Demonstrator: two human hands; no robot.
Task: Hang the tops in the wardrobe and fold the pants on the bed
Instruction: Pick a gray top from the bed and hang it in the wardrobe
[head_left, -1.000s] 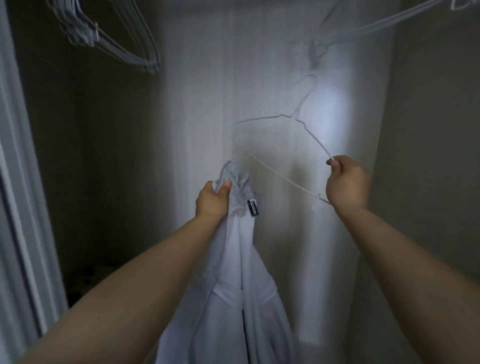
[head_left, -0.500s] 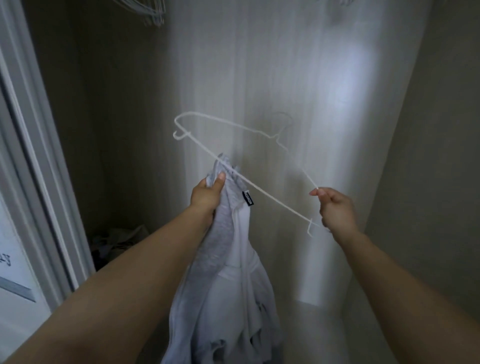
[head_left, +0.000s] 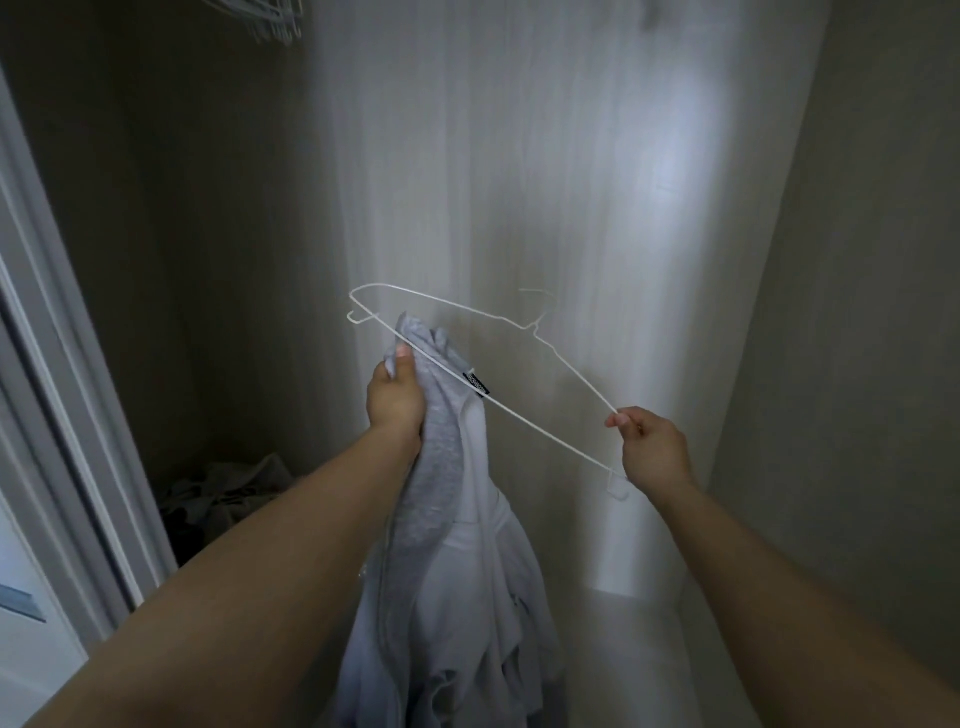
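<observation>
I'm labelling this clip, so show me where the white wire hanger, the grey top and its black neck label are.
white wire hanger (head_left: 524, 422): head view, on its straight bottom bar.
grey top (head_left: 441, 452): head view, on the bunched fabric below the collar.
black neck label (head_left: 477, 387): head view, label's middle.

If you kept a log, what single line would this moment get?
stage: putting top on hanger | left hand: grips grey top at collar | right hand: pinches white wire hanger end | hanger: tilted, not yet inside top

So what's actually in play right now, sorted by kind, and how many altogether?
Hands: 2, the left hand and the right hand
Tops: 1, a light grey top
Hangers in hand: 1, a white wire hanger
Total: 4, leaving out the uncountable spare hangers overhead
</observation>
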